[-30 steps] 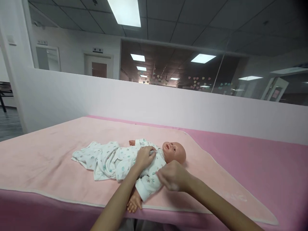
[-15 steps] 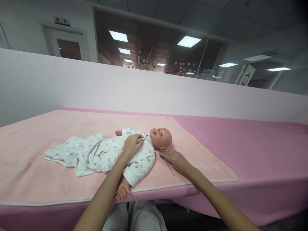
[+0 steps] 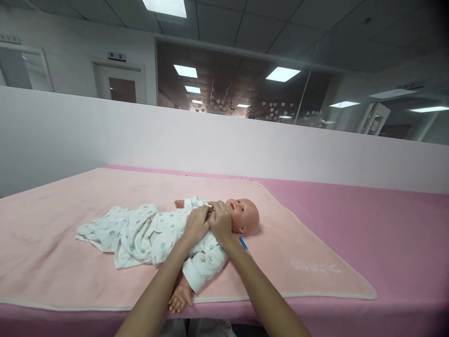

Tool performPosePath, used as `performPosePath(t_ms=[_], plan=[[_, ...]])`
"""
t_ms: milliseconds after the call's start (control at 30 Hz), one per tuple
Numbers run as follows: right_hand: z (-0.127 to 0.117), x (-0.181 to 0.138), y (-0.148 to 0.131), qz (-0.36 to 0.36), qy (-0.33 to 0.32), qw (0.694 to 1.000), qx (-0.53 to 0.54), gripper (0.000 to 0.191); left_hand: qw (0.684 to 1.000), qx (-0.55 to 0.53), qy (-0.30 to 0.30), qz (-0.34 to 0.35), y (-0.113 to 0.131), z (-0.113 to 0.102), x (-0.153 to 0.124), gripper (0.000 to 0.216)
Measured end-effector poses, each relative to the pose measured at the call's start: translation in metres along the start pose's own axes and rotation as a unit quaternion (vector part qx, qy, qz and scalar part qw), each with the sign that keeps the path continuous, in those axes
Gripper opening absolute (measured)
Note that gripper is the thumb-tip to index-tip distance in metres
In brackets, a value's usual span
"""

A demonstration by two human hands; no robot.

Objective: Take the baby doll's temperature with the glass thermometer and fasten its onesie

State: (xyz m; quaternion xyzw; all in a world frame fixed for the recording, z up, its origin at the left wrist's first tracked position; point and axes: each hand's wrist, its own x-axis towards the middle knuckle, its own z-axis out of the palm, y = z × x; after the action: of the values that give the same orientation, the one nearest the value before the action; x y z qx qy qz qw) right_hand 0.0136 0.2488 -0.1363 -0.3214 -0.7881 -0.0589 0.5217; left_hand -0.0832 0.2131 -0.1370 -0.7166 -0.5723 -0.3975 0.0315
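Observation:
A baby doll lies on its back on a light pink blanket, head to the right. It wears a white printed onesie. My left hand rests on the doll's chest, fingers bent on the cloth. My right hand sits beside it at the collar, pinching the fabric under the doll's chin. A thin blue-tipped stick lies on the blanket just right of my right forearm.
The blanket covers a darker pink table that runs off to the right. A low white partition wall stands behind it. The table's front edge is close to my body.
My right hand left the thin stick on the blanket and moved up to the doll's collar beside my left hand. The left hand stayed on the chest.

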Motion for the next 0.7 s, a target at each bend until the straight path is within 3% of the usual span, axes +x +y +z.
performPosePath(t_ms=[200, 700], plan=[[-0.0016, -0.0093, 0.0041, 0.026, -0.003, 0.998, 0.056, 0.03, 1.0, 0.002, -0.006, 0.003, 0.0, 0.0007, -0.0018, 0.013], [-0.007, -0.0081, -0.0018, 0.044, -0.023, 0.991, 0.123, 0.042, 0.988, -0.149, 0.022, -0.036, 0.0042, -0.0034, -0.0017, 0.01]])
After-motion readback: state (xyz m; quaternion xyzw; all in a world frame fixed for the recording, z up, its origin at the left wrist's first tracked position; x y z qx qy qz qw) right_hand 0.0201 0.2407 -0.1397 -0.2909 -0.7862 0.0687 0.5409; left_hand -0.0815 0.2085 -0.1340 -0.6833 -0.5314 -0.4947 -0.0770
